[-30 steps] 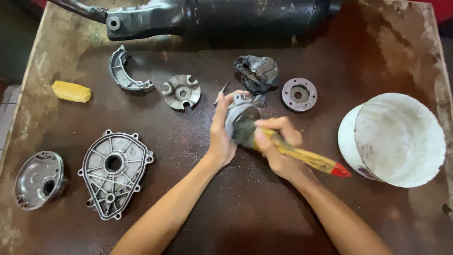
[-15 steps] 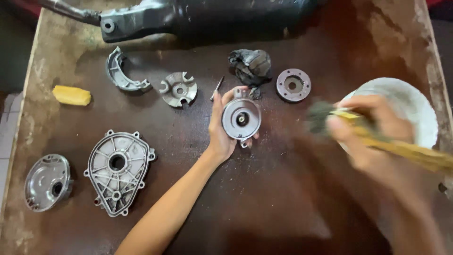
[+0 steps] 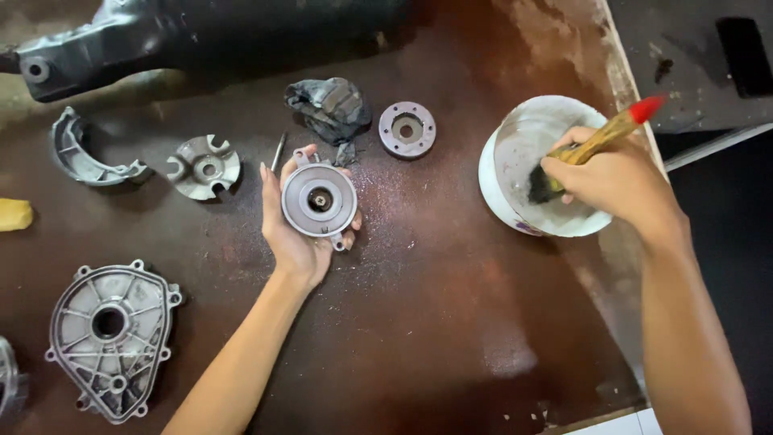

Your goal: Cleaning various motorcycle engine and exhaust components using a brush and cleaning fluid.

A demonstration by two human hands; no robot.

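Left hand (image 3: 299, 229) palm up over table (image 3: 435, 322), fingers loosely curled, cradling round metal housing (image 3: 319, 200) near table's middle; housing face up, dark bore at centre, small lugs at far and near rim. Right hand (image 3: 600, 181) closed around paintbrush (image 3: 592, 149), wooden handle with red tip angled up to far right, dark bristles down inside white bowl (image 3: 527, 161). Bowl at right edge of table, rim overhanging slightly.

Just beyond housing: crumpled dark rag (image 3: 328, 106), nearly touching far lug. Right of rag, small round flanged disc (image 3: 407, 129), apart from both hands. Thin metal pin (image 3: 279, 151) just left of left fingertips. Further left, three-armed clutch plate (image 3: 204, 167), then curved shoe-shaped piece (image 3: 84, 157). Yellow sponge (image 3: 14, 215) cut by left frame edge. Near left: large ribbed cover plate (image 3: 109, 338) with central hole and bolt ears.

Along far edge, long black engine casing (image 3: 201, 36), spanning left to centre.

Between the two hands: bare brown tabletop, gritty, wet-looking sheen. Near centre and near right likewise bare. Right table edge close behind bowl; dark floor beyond.
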